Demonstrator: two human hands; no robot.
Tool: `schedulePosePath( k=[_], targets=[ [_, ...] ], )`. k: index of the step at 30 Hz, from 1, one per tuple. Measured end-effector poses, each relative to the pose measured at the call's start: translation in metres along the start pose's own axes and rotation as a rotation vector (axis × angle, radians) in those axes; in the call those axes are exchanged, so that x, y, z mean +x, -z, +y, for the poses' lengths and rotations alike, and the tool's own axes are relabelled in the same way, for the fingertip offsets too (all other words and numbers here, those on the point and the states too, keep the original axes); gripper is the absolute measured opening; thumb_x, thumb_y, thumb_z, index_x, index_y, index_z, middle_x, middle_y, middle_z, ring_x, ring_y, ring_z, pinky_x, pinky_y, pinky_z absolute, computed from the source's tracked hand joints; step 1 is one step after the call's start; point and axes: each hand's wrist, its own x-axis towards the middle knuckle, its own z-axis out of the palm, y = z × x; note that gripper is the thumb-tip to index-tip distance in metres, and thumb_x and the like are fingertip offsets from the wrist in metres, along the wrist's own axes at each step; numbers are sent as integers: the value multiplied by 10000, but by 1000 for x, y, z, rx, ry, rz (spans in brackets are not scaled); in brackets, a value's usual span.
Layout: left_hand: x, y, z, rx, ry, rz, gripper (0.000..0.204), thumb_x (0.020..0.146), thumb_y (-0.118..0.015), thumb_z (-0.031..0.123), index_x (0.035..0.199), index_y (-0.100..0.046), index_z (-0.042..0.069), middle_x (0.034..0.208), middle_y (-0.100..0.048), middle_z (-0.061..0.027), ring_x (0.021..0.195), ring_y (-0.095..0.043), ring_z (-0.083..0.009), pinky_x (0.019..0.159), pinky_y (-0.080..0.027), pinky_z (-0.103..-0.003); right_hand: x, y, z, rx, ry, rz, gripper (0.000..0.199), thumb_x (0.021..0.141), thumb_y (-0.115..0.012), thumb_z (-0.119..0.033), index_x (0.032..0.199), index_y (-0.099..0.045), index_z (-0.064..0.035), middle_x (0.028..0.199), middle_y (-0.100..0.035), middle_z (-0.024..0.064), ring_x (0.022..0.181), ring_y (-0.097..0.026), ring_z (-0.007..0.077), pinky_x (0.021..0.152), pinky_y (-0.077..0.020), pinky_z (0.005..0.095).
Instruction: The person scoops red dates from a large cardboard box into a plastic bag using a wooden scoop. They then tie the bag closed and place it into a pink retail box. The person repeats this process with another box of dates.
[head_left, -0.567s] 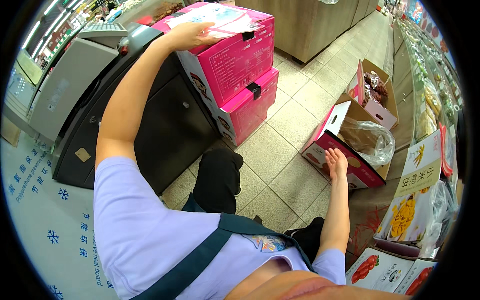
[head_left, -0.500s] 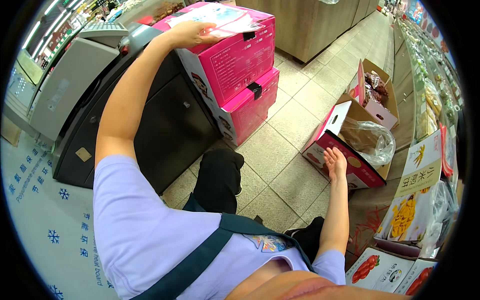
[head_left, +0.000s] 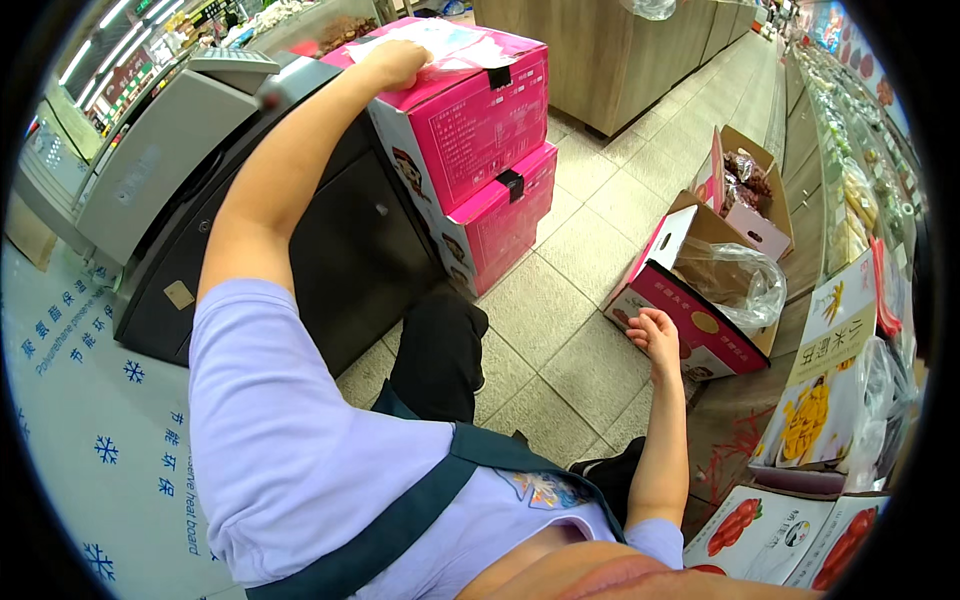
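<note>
Two pink cartons stand stacked in front of me on the left, the upper carton (head_left: pixel 470 135) resting on the lower carton (head_left: pixel 505 225). White printed plastic bags (head_left: pixel 450 42) lie flat on the upper lid. My left hand (head_left: pixel 398 65) is closed at the near edge of these bags, gripping them; its fingertips are partly hidden. Low on the right, my right hand (head_left: pixel 653 338) hangs with its fingers curled in and nothing visible in them. It is nearest to an open pink cardboard box (head_left: pixel 690 315) lined with a clear plastic bag (head_left: pixel 750 290).
A grey weighing machine (head_left: pixel 165 150) sits on a black cabinet (head_left: pixel 320 240) at left. Beyond the open box is another box holding dark grapes (head_left: pixel 745 185). Produce shelves (head_left: pixel 850 170) run along the right, with printed cartons (head_left: pixel 765 535) below. A wooden counter (head_left: pixel 590 60) stands ahead.
My left hand has gone from spread fingers over the plastic bags to a closed grip at their edge. The right hand's fingers have curled in from an open palm.
</note>
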Motion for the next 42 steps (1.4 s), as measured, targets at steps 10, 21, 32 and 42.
schedulePosePath(
  k=[10, 21, 32, 42],
  targets=[
    [4, -18, -1, -139, 451, 256, 178, 767, -568, 166, 873, -693, 94, 902, -692, -177, 871, -673, -358, 754, -535, -458, -11, 17, 14, -441, 140, -58, 289, 905, -604, -189, 1110, -565, 10, 884, -656, 98, 743, -641, 161, 675, -499, 278],
    [29, 80, -188, -1061, 856, 741, 194, 726, -732, 188, 821, -690, 23, 725, -653, -42, 657, -585, -144, 575, -461, -343, -16, 0, 11, -1043, 322, -105, 434, 842, -651, -213, 1202, -534, -1, 982, -660, 189, 913, -648, 325, 804, -504, 396],
    [-131, 322, -352, 367, 1002, 1151, 216, 888, -568, 211, 864, -690, 34, 771, -690, -124, 655, -614, -212, 612, -481, -329, -9, -10, 30, -1101, 252, -200, 445, 831, -659, -219, 1204, -543, -6, 1034, -655, 194, 975, -634, 334, 848, -495, 412],
    [-243, 295, -293, 202, 561, -111, 72, 770, -665, 112, 804, -673, 49, 732, -653, -80, 704, -612, -178, 626, -475, -346, -14, -19, 49, -1216, 69, -315, 483, 824, -634, -251, 1227, -554, 3, 1060, -659, 207, 998, -639, 335, 859, -501, 416]
  ],
)
